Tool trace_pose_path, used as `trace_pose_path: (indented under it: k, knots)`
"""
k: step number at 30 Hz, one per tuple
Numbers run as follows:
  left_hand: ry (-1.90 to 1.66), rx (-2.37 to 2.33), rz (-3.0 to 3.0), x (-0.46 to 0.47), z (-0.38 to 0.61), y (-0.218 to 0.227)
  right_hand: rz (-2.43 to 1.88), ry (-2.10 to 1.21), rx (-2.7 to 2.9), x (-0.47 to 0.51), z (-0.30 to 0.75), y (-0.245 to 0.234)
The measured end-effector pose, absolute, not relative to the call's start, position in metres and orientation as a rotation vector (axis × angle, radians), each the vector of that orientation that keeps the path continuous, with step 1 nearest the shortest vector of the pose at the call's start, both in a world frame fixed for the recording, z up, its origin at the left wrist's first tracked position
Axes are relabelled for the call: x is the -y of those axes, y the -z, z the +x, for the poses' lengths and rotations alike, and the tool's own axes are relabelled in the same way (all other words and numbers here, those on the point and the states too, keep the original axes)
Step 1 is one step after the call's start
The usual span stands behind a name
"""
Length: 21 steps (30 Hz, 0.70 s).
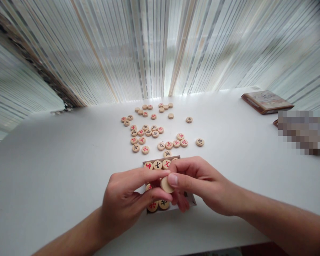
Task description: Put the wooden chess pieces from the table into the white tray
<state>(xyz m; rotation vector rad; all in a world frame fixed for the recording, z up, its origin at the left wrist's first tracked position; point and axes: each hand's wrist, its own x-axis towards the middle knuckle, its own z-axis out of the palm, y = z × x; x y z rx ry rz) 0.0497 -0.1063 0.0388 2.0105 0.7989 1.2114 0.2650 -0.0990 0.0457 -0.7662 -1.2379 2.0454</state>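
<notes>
A round wooden Chinese chess piece (pixel 166 185), its blank side toward me, is held above a shallow box (pixel 194 203). My left hand (pixel 134 192) pinches it between thumb and forefinger from the left. From the right, my right hand (pixel 202 181) has its thumb on the face of the same piece. Inside the box lie several pieces, among them a red-marked one (pixel 148 166) and a black-marked one (pixel 157 165) in the far row, and another black-marked one (pixel 164 204) in the near row. Both hands hide the box's middle.
Several loose chess pieces (pixel 148 132) are scattered on the white table (pixel 69 170) beyond the box, some blank side up. A flat printed box (pixel 266 101) lies at the far right, with a brown object, partly blurred out, nearer. Striped curtains (pixel 138 46) hang behind the table.
</notes>
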Motion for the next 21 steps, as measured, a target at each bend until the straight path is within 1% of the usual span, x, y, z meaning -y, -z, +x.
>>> trace_pose_path:
  k: [14, 21]
  knots:
    - [-1.226, -0.738, 2.059, 0.106, 0.0484, -0.035, -0.765, -2.077, 1.217, 0.1009, 0.2647, -0.0449]
    - [-1.199, -0.729, 2.032, 0.1064, 0.0489, -0.0372, -0.779, -1.998, 1.249, 0.0997, 0.2639, -0.0415]
